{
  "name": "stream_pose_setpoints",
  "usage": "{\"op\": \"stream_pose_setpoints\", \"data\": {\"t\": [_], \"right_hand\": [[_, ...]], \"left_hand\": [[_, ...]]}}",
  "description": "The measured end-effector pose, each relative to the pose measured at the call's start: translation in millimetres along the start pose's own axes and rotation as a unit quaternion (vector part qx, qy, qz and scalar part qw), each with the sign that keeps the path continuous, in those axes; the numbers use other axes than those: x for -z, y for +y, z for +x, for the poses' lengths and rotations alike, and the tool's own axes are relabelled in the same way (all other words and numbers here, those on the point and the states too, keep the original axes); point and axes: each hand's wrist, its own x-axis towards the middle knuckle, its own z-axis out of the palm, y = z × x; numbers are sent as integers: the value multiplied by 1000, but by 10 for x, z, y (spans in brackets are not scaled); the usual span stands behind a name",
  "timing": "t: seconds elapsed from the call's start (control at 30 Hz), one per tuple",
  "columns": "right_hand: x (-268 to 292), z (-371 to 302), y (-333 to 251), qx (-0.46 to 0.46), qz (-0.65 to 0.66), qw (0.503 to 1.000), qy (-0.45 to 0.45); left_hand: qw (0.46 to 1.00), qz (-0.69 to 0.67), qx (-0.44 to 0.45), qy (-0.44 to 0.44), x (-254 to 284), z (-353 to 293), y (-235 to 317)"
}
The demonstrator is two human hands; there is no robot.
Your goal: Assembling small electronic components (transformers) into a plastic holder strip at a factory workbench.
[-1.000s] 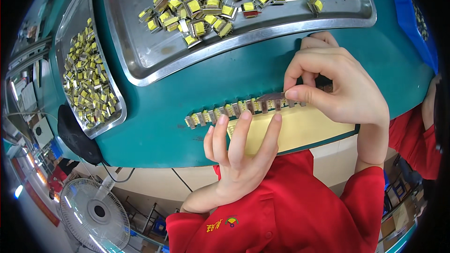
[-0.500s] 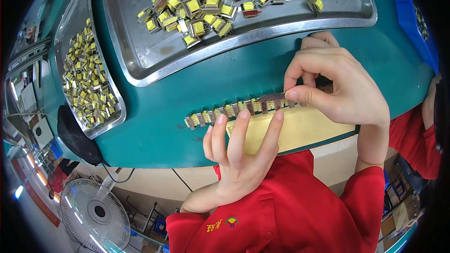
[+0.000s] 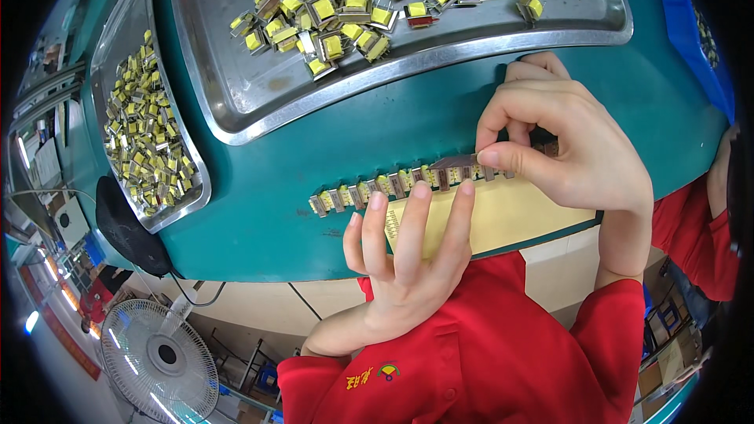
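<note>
A row of small yellow-wrapped transformers point(image 3: 356, 193) stands side by side on the green tabletop in front of me. My left hand point(image 3: 412, 263) has its fingers spread, with the fingertips at the near side of the row, and it holds nothing. Thumb and forefinger of my right hand point(image 3: 572, 137) pinch a thin dark brown strip point(image 3: 453, 162) lying along the tops of the transformers. That hand covers the row's right part. A pale yellow sheet point(image 3: 514, 216) of backing or labels lies along the row's near side, partly under my left fingers.
A large metal tray point(image 3: 236, 102) with a heap of loose transformers sits beyond the row. At the left is a narrower tray point(image 3: 203, 188), also full of them. A black rounded object point(image 3: 129, 224), a white fan point(image 3: 165, 357) and a co-worker's red sleeve point(image 3: 699, 228) are around the table.
My left hand has shifted slightly right along the row, uncovering more of the sheet's left end. My right hand stays in place with the dark strip pinched.
</note>
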Motion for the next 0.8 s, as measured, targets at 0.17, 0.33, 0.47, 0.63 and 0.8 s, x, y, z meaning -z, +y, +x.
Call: {"op": "stream_pose_setpoints", "data": {"t": [0.17, 0.33, 0.47, 0.63, 0.8], "right_hand": [[-7, -2, -3, 0, -1, 1000, 7], [-20, -8, 11, -2, 9, 1000, 21], [1, 10, 2, 9, 24, 999, 37], [49, 7, -56, -67, 115, 990, 40], [88, -15, -81, -60, 122, 989, 65]], "left_hand": [[1000, 1, -1, 3, 24, 23, -6], [994, 7, -91, -59, 98, 63, -50], [994, 13, -94, -56, 101, 58, -44], [994, 6, -89, -62, 105, 61, -37], [994, -46, -65, -77, 158, 125, -89]]}}
